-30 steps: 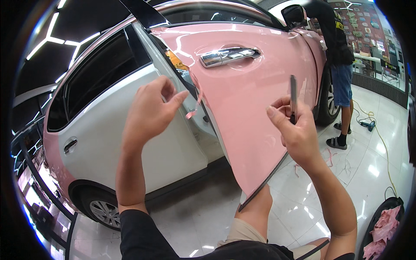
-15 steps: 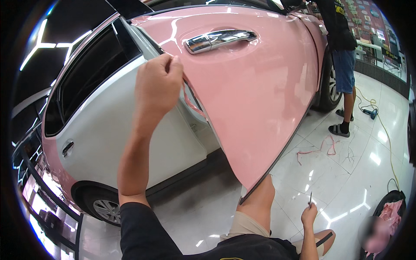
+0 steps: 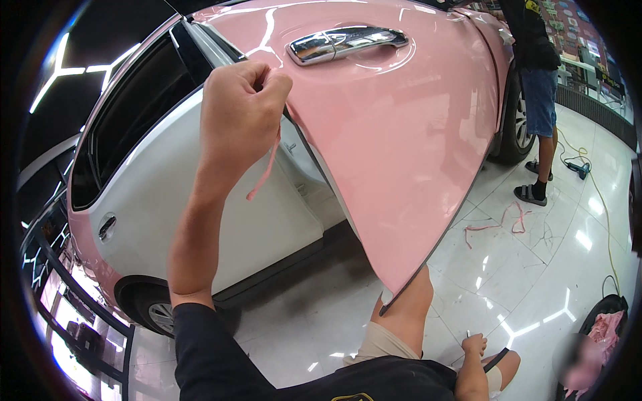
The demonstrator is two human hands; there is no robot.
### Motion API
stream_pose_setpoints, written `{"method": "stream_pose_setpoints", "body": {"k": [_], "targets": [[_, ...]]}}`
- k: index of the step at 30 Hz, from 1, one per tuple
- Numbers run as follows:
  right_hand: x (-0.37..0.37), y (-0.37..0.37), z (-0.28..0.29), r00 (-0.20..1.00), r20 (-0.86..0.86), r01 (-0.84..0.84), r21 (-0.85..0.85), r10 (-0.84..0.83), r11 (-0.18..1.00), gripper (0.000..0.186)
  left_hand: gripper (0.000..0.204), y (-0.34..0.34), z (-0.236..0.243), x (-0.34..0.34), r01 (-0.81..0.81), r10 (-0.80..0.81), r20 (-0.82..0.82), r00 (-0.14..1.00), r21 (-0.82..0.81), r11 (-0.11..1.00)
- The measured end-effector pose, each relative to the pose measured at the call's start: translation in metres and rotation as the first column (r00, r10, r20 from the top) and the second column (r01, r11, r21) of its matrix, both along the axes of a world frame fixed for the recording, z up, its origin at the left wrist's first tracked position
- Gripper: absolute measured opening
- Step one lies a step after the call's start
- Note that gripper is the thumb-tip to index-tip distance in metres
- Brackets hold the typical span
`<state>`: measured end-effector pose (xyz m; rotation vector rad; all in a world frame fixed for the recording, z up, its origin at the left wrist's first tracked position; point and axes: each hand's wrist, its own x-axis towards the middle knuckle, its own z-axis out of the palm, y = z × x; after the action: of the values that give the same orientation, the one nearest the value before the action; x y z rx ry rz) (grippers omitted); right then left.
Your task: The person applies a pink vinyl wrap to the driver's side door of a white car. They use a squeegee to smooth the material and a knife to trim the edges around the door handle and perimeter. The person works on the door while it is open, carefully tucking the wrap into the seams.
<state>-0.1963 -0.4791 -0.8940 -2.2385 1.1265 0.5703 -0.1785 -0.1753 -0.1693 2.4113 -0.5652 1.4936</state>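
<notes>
Your left hand (image 3: 239,113) pinches a thin pink vinyl trim strip (image 3: 264,175) dangling at the open pink-wrapped door's (image 3: 401,154) left edge; you're peeling offcut. Your right hand (image 3: 473,346), low and near, grips a small blade; next, pull steadily.

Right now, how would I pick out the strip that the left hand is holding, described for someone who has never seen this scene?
Start at the open pink car door with its chrome handle. At the door's rear edge the left hand is raised in a fist. From it dangles a thin pink strip, hanging in the air, unlike the pink scraps on the floor.
</notes>
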Motion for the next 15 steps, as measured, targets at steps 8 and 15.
{"method": "stream_pose_setpoints", "body": {"k": [8,15], "targets": [[0.061,0.030,0.108,0.379,0.917,-0.169,0.204,-0.128,0.964,0.039,0.033,-0.026,0.012,-0.012,-0.435,0.341,0.288,0.895,0.393,0.810],[0.013,0.080,0.228,0.358,0.885,-0.503,0.452,-0.299,0.736,0.026,0.039,0.028,-0.020,-0.022,0.116,-0.107,-0.101,0.989,0.094,0.989]]}}
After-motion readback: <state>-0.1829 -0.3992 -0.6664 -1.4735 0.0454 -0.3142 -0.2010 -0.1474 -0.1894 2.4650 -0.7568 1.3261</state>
